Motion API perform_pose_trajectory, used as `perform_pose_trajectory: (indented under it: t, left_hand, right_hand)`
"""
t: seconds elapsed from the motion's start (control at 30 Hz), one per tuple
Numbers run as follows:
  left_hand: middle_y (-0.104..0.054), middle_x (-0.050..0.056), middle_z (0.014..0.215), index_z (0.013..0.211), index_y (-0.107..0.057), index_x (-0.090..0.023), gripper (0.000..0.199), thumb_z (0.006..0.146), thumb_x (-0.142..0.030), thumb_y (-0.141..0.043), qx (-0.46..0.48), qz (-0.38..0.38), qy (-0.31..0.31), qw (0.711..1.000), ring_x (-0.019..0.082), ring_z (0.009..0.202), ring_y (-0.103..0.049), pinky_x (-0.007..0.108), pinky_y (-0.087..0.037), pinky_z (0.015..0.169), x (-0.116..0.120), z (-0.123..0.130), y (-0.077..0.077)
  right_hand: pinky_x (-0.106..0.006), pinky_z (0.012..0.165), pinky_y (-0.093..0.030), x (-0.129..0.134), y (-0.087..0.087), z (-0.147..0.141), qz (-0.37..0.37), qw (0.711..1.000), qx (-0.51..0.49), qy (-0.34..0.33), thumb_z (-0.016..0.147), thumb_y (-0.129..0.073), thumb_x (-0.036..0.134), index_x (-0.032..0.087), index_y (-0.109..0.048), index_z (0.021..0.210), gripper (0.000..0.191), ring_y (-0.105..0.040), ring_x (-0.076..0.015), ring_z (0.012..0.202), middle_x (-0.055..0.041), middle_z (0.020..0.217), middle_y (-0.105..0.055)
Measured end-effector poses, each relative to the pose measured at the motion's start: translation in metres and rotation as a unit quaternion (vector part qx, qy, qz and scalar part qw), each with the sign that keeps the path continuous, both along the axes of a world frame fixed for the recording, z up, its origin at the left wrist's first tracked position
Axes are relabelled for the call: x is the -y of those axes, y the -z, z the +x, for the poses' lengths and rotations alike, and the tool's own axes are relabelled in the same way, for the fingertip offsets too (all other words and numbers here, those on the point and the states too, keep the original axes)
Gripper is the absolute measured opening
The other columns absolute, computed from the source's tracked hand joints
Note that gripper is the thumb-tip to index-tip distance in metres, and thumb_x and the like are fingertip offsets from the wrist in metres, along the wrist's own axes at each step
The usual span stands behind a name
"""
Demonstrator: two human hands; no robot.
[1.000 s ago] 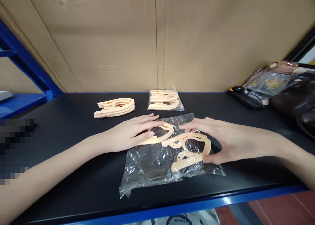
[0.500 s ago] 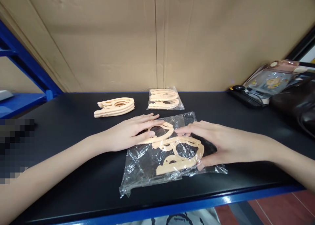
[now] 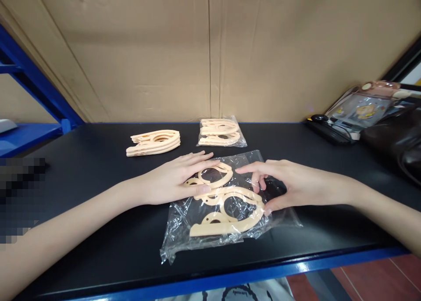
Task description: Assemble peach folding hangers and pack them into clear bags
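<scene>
Clear plastic bags: 2, the front bag (image 3: pixel 182 222) and, behind it, the rear bag (image 3: pixel 242 140). Cream frames at the front bag: 2, the far frame (image 3: pixel 226 178) and the near frame (image 3: pixel 226 228). Loose cream stacks: 1 stack (image 3: pixel 153 150), behind the front bag and leftward; layers not clearly countable. Hands at the front bag: 2, left hand (image 3: pixel 171 178) and right hand (image 3: pixel 291 182). Tabletops beneath the front bag: 1 tabletop (image 3: pixel 98 231).
</scene>
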State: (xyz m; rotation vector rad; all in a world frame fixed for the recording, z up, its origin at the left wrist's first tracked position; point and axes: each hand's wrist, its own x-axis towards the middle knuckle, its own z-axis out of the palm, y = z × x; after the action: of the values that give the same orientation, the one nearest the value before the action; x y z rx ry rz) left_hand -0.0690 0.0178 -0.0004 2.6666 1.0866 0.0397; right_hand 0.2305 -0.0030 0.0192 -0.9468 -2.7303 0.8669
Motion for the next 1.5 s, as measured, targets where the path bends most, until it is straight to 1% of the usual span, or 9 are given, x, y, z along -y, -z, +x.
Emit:
perform_pose_trajectory:
  t: [0.27,0.4,0.53,0.77,1.13,1.23,1.37,1.43,1.5]
  left_hand:
    - [-0.017,0.0,0.159,0.15,-0.027,-0.034,0.07,0.091,-0.069,-0.04,0.0,-0.011,-0.005,1.0,0.029,0.146,-0.014,0.048,-0.017,0.118,0.001,0.001,-0.003]
    - [-0.013,-0.002,0.159,0.151,-0.023,-0.036,0.064,0.095,-0.065,-0.035,0.003,-0.029,0.004,1.0,0.027,0.146,-0.012,0.048,-0.015,0.118,0.0,-0.002,-0.004]
    - [-0.011,-0.001,0.16,0.151,-0.022,-0.036,0.07,0.091,-0.067,-0.041,-0.003,-0.029,0.006,1.0,0.028,0.147,-0.011,0.048,-0.015,0.118,-0.001,-0.002,-0.004]
    - [-0.013,0.001,0.159,0.151,-0.024,-0.033,0.073,0.09,-0.068,-0.043,-0.005,-0.013,0.003,1.0,0.028,0.146,-0.012,0.047,-0.016,0.118,0.001,0.0,-0.002]
    - [-0.014,0.001,0.16,0.151,-0.023,-0.034,0.073,0.09,-0.068,-0.043,-0.006,-0.013,0.01,1.0,0.028,0.146,-0.013,0.048,-0.016,0.118,0.0,-0.001,-0.001]
    - [-0.019,0.001,0.159,0.152,-0.022,-0.031,0.068,0.094,-0.063,-0.038,0.041,-0.02,0.01,0.999,0.026,0.144,-0.021,0.043,-0.02,0.118,-0.004,-0.007,-0.002]
    - [-0.034,0.002,0.153,0.149,-0.027,-0.023,0.062,0.098,-0.058,-0.033,0.117,0.062,-0.057,0.99,0.025,0.137,-0.035,0.037,-0.025,0.116,-0.015,-0.022,-0.016]
    - [-0.038,0.002,0.151,0.147,-0.031,-0.02,0.062,0.098,-0.058,-0.033,0.11,0.114,-0.107,0.982,0.026,0.135,-0.038,0.037,-0.026,0.115,-0.02,-0.031,-0.027]
    - [-0.038,0.005,0.15,0.145,-0.033,-0.014,0.064,0.098,-0.058,-0.032,0.071,0.153,-0.141,0.975,0.027,0.135,-0.036,0.037,-0.025,0.115,-0.024,-0.041,-0.038]
  right_hand:
    - [-0.031,0.075,-0.044,0.005,0.015,-0.01,0.102,0.995,0.001,0.02,0.079,-0.068,0.049,0.027,-0.035,0.145,0.077,-0.057,-0.016,0.077,0.0021,0.084,-0.062]
    - [-0.028,0.07,-0.044,-0.002,0.012,-0.004,0.102,0.995,-0.009,0.009,0.083,-0.064,0.051,0.028,-0.032,0.146,0.074,-0.056,-0.0149,0.075,0.0025,0.083,-0.062]
    - [-0.029,0.071,-0.044,-0.007,0.013,-0.003,0.117,0.993,-0.015,0.031,0.081,-0.064,0.056,0.027,-0.036,0.144,0.075,-0.056,-0.0155,0.074,0.002,0.081,-0.062]
    - [-0.03,0.071,-0.042,0.0,0.022,-0.013,0.156,0.986,-0.016,0.05,0.077,-0.067,0.058,0.023,-0.042,0.139,0.076,-0.053,-0.0151,0.067,0.0043,0.071,-0.06]
    - [-0.032,0.074,-0.043,0.003,0.025,-0.014,0.182,0.982,-0.012,0.054,0.078,-0.064,0.062,0.024,-0.041,0.138,0.075,-0.054,-0.0153,0.067,0.0045,0.072,-0.059]
    - [-0.032,0.074,-0.043,0.002,0.022,-0.011,0.21,0.977,0.0,0.039,0.083,-0.059,0.06,0.021,-0.039,0.14,0.072,-0.055,-0.016,0.069,0.0024,0.076,-0.062]
    - [-0.034,0.078,-0.043,-0.002,0.017,-0.006,0.273,0.96,0.018,0.057,0.095,-0.047,0.038,0.017,-0.04,0.139,0.049,-0.057,-0.0168,0.069,-0.0006,0.078,-0.066]
    - [-0.036,0.079,-0.043,-0.004,0.015,-0.003,0.297,0.952,0.029,0.07,0.097,-0.038,0.027,0.016,-0.041,0.138,0.042,-0.059,-0.0179,0.07,-0.0021,0.078,-0.067]
    - [-0.037,0.079,-0.044,-0.007,0.014,-0.001,0.311,0.946,0.035,0.085,0.097,-0.034,0.023,0.015,-0.043,0.136,0.041,-0.059,-0.0194,0.071,-0.0035,0.078,-0.068]
